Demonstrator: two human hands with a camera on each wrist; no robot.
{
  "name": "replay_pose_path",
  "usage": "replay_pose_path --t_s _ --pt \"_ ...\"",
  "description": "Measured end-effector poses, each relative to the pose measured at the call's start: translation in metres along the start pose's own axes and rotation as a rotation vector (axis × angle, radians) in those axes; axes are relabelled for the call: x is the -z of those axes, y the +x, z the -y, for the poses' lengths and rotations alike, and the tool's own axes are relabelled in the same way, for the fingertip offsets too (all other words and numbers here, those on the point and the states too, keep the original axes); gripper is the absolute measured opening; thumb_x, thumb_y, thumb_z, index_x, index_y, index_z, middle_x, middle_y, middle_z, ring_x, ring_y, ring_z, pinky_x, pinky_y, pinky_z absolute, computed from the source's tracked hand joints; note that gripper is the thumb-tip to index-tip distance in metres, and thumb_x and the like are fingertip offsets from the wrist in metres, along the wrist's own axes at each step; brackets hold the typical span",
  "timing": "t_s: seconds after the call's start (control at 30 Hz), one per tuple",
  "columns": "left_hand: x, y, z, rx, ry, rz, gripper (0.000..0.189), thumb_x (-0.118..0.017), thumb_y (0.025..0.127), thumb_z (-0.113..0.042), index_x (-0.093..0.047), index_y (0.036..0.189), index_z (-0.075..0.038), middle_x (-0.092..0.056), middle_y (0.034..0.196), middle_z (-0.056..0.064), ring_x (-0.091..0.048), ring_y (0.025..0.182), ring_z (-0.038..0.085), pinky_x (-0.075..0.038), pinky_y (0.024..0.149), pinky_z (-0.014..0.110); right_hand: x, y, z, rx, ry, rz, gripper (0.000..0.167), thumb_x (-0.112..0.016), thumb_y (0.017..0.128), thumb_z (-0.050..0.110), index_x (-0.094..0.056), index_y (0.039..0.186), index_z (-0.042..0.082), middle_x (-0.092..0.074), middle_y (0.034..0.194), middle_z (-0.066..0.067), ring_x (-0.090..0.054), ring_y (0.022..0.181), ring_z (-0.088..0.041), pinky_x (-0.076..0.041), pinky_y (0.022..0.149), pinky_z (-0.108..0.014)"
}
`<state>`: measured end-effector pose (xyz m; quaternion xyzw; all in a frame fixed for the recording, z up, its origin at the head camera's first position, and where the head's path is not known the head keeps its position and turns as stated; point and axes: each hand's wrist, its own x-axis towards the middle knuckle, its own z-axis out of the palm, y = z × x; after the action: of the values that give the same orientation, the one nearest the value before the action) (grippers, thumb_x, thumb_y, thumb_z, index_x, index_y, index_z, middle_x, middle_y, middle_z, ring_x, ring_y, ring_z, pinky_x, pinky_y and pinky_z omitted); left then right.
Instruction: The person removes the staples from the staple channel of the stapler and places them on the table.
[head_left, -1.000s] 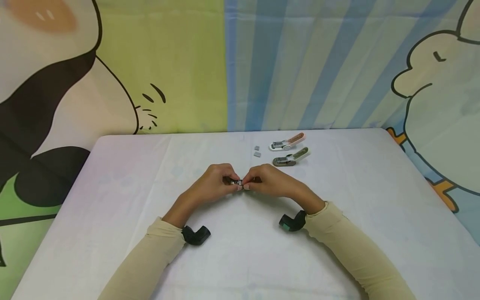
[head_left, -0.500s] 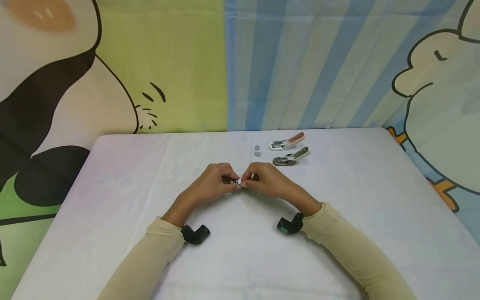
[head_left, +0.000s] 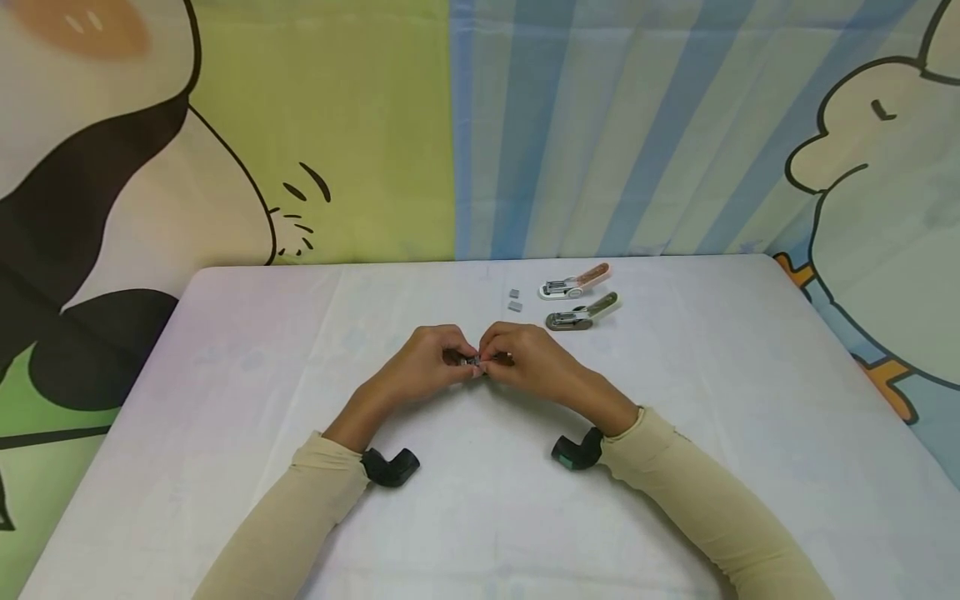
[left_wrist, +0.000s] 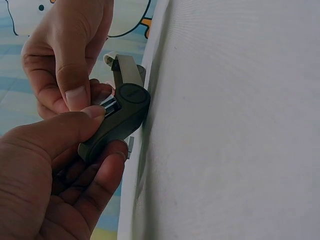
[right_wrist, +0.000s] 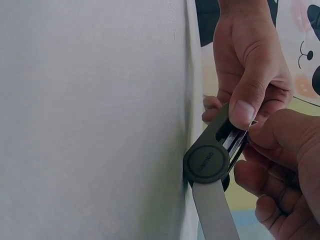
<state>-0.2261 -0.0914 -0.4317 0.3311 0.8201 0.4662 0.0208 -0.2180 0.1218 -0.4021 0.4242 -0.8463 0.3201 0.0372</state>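
Note:
A dark green stapler [right_wrist: 206,164] with a pale lever arm [left_wrist: 129,71] folded back is held between both hands above the table. My left hand [head_left: 423,362] grips its body, thumb along the top and fingers beneath. From the other side my right hand [head_left: 536,358] comes in, its thumb and forefinger pinching at the stapler's open channel. Silver metal, seemingly a strip of staples [left_wrist: 109,106], shows in that channel beside both thumbs. My fingertips cover much of the strip, so how far it sits inside is hidden.
Beyond the hands lie two more opened staplers, one white and pink [head_left: 573,283], one olive [head_left: 581,317]. Left of them are two small grey staple strips [head_left: 514,307]. A white cloth covers the table [head_left: 247,400]; a printed curtain [head_left: 375,125] hangs behind.
My right hand has edged left toward the left hand, its fingers closing in on the channel. The bright piece between the hands shows less now. The left hand has barely moved.

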Motion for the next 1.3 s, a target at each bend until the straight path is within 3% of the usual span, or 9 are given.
replay_pose_path --t_s 0.17,0.5,0.77,0.97,1.13,1.3 --pt "0.001 -0.001 -0.001 0.013 0.011 -0.004 0.013 -0.08 0.08 -0.006 -0.074 0.091 -0.003 -0.066 0.085 -0.002 -0.061 0.074 0.009 -0.051 0.066 0.026 0.003 -0.001 -0.001 0.031 -0.032 -0.003 0.006 -0.071 0.086 0.003 -0.073 0.083 0.008 -0.065 0.096 0.0 -0.06 0.083 -0.007 -0.048 0.068 -0.022" --pt "0.004 -0.002 0.002 0.057 0.035 0.002 0.012 -0.08 0.081 -0.012 -0.075 0.091 -0.007 -0.065 0.083 -0.006 -0.057 0.071 0.01 -0.047 0.063 0.027 0.021 0.0 -0.014 -0.002 0.046 -0.036 0.005 -0.07 0.088 0.001 -0.074 0.086 0.005 -0.065 0.096 -0.001 -0.055 0.073 -0.008 -0.046 0.061 -0.027" --pt "0.004 -0.004 0.003 0.081 -0.004 0.035 0.015 -0.08 0.081 -0.011 -0.075 0.093 -0.004 -0.065 0.085 -0.004 -0.062 0.075 0.009 -0.051 0.067 0.027 0.033 -0.008 -0.036 -0.154 -0.033 -0.071 0.006 -0.069 0.089 0.005 -0.074 0.088 0.003 -0.067 0.098 -0.005 -0.059 0.08 -0.017 -0.047 0.064 -0.032" --pt "0.005 -0.003 0.001 0.074 0.002 0.086 0.014 -0.079 0.081 -0.01 -0.075 0.092 -0.004 -0.065 0.085 -0.003 -0.062 0.076 0.01 -0.052 0.07 0.027 0.034 -0.006 -0.044 -0.251 -0.091 -0.036 0.006 -0.07 0.088 0.004 -0.075 0.085 0.004 -0.067 0.096 -0.006 -0.061 0.085 -0.02 -0.048 0.07 -0.035" --pt "0.009 -0.005 0.0 0.095 0.011 0.104 0.012 -0.079 0.08 -0.01 -0.076 0.091 -0.006 -0.065 0.085 -0.003 -0.061 0.075 0.009 -0.051 0.068 0.027 0.033 0.008 -0.047 -0.268 -0.157 0.043 0.005 -0.071 0.089 0.006 -0.075 0.087 0.004 -0.067 0.097 -0.006 -0.062 0.088 -0.023 -0.047 0.077 -0.039" --pt "0.012 -0.006 -0.001 0.108 0.006 0.124 0.012 -0.079 0.081 -0.011 -0.076 0.092 -0.005 -0.065 0.086 -0.002 -0.062 0.075 0.009 -0.052 0.069 0.027 0.031 0.021 -0.051 -0.295 -0.156 0.11 0.006 -0.07 0.09 0.007 -0.076 0.091 0.004 -0.067 0.098 -0.008 -0.062 0.086 -0.022 -0.047 0.079 -0.04"
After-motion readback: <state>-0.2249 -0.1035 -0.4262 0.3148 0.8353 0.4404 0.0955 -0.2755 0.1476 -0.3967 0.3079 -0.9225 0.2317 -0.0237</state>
